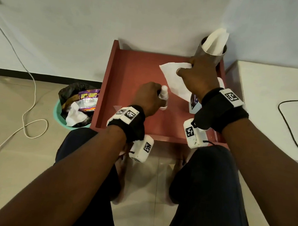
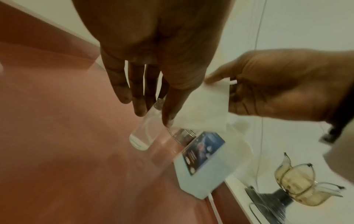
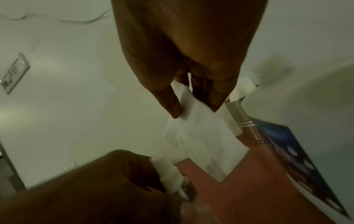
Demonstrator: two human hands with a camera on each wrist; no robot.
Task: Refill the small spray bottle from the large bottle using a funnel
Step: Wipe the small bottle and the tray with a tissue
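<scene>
A: Where do we stand? Our left hand [image 1: 149, 97] is curled round the small spray bottle [image 1: 163, 95], just left of the frame's centre in the head view, standing on the red tray [image 1: 131, 68]. Its white spray head looks to be on, and the left wrist view shows clear liquid in the bottom.

B: And our right hand [image 1: 198, 75] pinches a white tissue [image 1: 173, 78] between thumb and fingers, up in the right-centre of the frame, in front of the steel tissue holder [image 1: 212, 51]. So we judge the pouring is likely over and we're at the wipe-down.

A: The large bottle [image 2: 208, 159], white with a blue label, stands at the tray's right side, mostly hidden under our right wrist in the head view. The funnel [image 1: 117, 107] seems to be the clear cone at the tray's left wall, by our left wrist strap; it's hard to be sure.

B: Next, we'd bring the tissue down and left to the small bottle and wipe it while the left hand steadies it.

A: Room? The middle of the tray is bare, so the path is free. The raised walls on the left and back hem us in, and the large bottle sits near our right forearm, so we shouldn't swing wide.

B: The bin [image 1: 77, 107] is at the lower left, beyond the tray wall.
</scene>
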